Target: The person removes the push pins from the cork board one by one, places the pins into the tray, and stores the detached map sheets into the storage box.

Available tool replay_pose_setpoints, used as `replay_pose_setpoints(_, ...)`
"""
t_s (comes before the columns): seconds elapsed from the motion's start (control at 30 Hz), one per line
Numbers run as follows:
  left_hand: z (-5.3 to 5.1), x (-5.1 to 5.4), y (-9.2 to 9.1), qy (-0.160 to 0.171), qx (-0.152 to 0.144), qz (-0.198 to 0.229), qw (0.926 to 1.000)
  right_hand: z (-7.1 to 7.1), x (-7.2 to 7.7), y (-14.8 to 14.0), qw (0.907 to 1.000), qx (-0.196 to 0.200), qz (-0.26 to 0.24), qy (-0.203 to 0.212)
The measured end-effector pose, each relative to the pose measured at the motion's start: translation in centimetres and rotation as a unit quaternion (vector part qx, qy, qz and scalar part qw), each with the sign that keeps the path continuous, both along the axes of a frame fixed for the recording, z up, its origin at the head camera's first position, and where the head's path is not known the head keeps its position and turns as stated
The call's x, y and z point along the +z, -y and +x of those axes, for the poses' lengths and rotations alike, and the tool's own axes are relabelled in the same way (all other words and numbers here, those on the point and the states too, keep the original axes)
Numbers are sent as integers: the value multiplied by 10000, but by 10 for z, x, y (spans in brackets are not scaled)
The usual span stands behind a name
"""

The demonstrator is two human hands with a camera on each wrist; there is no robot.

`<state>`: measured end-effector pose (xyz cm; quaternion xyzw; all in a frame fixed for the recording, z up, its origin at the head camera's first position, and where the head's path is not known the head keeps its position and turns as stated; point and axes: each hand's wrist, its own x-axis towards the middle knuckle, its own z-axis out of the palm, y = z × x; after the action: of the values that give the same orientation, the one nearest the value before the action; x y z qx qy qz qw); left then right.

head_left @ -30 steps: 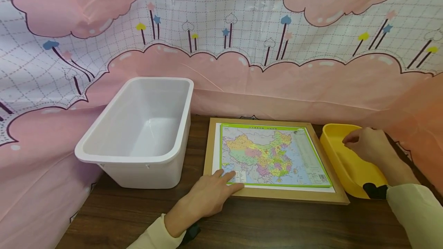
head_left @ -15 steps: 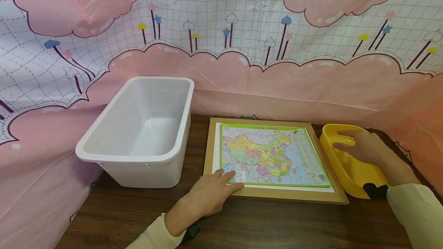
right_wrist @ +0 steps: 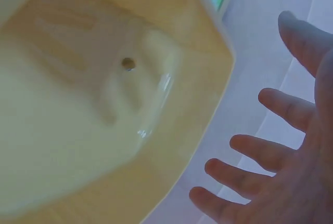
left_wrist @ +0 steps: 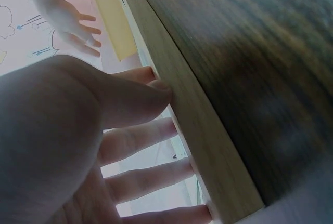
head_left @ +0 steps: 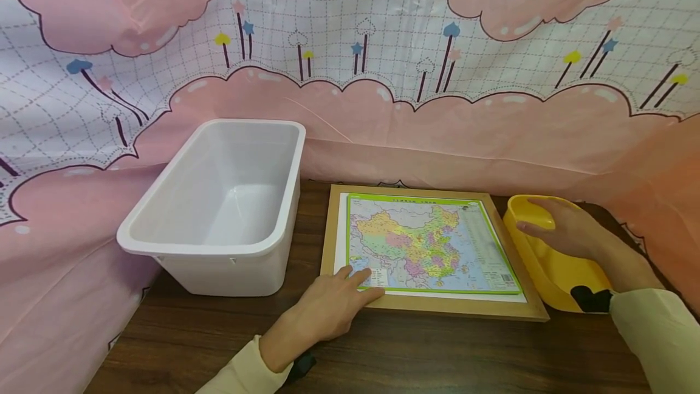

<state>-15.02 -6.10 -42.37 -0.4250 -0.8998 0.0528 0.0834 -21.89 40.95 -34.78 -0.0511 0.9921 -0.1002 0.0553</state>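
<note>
A colourful map sheet with a green border [head_left: 415, 245] lies on a brown-edged board [head_left: 465, 307] on the table. My left hand [head_left: 332, 304] rests with spread fingers on the lower left corner of the map and board; in the left wrist view its fingers [left_wrist: 145, 180] lie at the board's edge [left_wrist: 192, 120]. Over the yellow tray [head_left: 566, 269] hovers my right hand [head_left: 574, 230], holding nothing. The right wrist view has that hand [right_wrist: 281, 156] with fingers apart beside the tray [right_wrist: 203, 109], whose visible floor bears one small round spot.
A large white tub [head_left: 210, 251] stands on the dark wooden table [head_left: 219, 333], left of the board. Behind everything hangs a pink and white patterned cloth [head_left: 383, 120]. The yellow tray is close against the board's right side.
My right hand has moved a little left and its fingers have spread from a closer, bent pose over the tray. My left hand has stayed on the corner.
</note>
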Motion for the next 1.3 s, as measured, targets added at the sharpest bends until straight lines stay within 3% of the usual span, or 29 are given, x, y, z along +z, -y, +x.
replay_pose_setpoints(0.2,-3,0,-1,-100,-8,-69,9999,-7,10,12,9990,159,-29,-423)
replay_pose_setpoints(0.7,-3,0,2,-73,61,15,10000,-40,24,83,9979,496,118,-394)
replay_pose_setpoints(1.03,-2,0,0,-17,92,-31,10000,-59,16,105,9992,343,135,-134)
replay_pose_setpoints(1.3,0,2,-2,29,117,-111,9999,-69,3,107,9983,512,208,-169)
